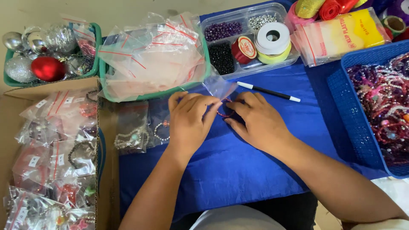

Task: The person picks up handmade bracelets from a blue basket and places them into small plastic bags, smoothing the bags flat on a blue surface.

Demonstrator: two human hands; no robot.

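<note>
My left hand (189, 121) and my right hand (257, 121) meet over the blue cloth (230, 170). Between their fingertips sits a small red beaded bracelet (225, 113), partly hidden by my fingers. A small clear plastic bag (219, 86) stands up from my left fingertips, its mouth toward the bracelet. Both hands grip the bag and bracelet together. A black pen with white ends (268, 91) lies just beyond my right hand.
A green tray of clear zip bags (153, 64) sits behind my hands. A compartment box of beads and tape rolls (247, 38) stands to its right. A blue basket of bracelets (375, 106) is at right. Bagged bracelets (55, 149) and ornaments (42, 55) lie left.
</note>
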